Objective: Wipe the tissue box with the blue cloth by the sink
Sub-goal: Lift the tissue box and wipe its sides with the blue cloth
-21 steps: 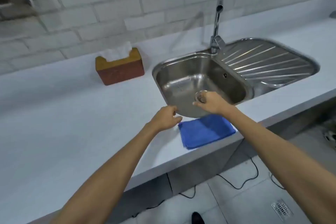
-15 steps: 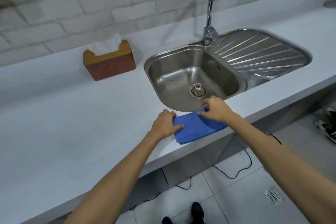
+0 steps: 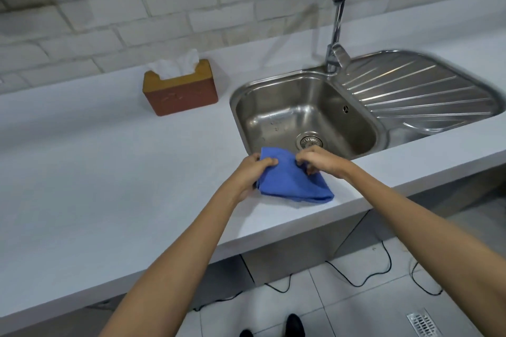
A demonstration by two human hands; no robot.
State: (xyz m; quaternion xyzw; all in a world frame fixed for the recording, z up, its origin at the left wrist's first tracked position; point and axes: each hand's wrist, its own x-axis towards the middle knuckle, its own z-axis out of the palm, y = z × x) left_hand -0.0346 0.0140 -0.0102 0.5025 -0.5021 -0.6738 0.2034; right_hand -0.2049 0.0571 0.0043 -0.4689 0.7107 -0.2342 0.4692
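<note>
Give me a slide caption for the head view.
Both hands, left and right, gather the blue cloth before the steel sink.

No readable text, label, brand or number shows anywhere.

Tissue box [image 3: 181, 89] on the counter [image 3: 82, 172], left of the sink [image 3: 306, 115] (cloth [image 3: 290, 180] before the basin)

Both hands, left hand [image 3: 250, 172] and right hand [image 3: 320, 159], grip blue cloth [image 3: 294, 182] before sink [image 3: 383, 134].
</note>
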